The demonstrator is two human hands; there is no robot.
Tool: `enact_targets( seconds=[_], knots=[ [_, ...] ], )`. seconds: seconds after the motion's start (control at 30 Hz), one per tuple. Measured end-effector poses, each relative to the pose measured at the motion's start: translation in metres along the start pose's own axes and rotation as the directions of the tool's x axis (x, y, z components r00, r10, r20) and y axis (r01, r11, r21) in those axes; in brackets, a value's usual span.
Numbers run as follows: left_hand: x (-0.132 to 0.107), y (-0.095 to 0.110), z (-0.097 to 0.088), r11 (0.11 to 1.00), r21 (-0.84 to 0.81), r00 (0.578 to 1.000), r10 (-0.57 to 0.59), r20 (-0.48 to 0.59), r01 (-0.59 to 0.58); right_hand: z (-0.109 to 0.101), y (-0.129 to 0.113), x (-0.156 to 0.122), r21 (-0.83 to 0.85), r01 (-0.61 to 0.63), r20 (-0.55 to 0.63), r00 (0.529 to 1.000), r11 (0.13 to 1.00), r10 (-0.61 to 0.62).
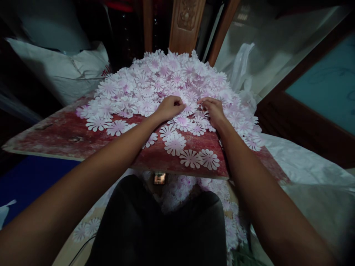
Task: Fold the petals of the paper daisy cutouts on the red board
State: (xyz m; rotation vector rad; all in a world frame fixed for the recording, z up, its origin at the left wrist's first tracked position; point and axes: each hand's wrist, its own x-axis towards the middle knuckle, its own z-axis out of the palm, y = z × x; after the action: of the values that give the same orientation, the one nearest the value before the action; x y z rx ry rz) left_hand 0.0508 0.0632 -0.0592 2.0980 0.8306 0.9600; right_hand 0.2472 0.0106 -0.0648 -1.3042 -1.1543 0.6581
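On a red board [58, 135], a person's left hand [169, 108] curls thumb towards finger at the near side of heaped pale flower cutouts [166, 78]; rightward, the right hand [214, 110] bends its fingers inward. Any grip cannot be told. Seemingly handling single cutouts; the next move needs a light touch.

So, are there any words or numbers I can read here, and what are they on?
None can be read for sure.
White sack: red marking at its edge, too blurred to read.
Pale marks at upper right: too blurred to tell if they are writing.
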Motion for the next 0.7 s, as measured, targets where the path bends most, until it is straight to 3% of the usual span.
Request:
enact_targets(
  seconds=[0.7],
  knots=[
    [0.0007,-0.0012,0.0002,1.0,-0.013,1.0,0.007,0.006,-0.007,-0.0006,0.0041,0.0026,-0.049,0.027,0.022,0.999,0.998,-0.026]
  ],
)
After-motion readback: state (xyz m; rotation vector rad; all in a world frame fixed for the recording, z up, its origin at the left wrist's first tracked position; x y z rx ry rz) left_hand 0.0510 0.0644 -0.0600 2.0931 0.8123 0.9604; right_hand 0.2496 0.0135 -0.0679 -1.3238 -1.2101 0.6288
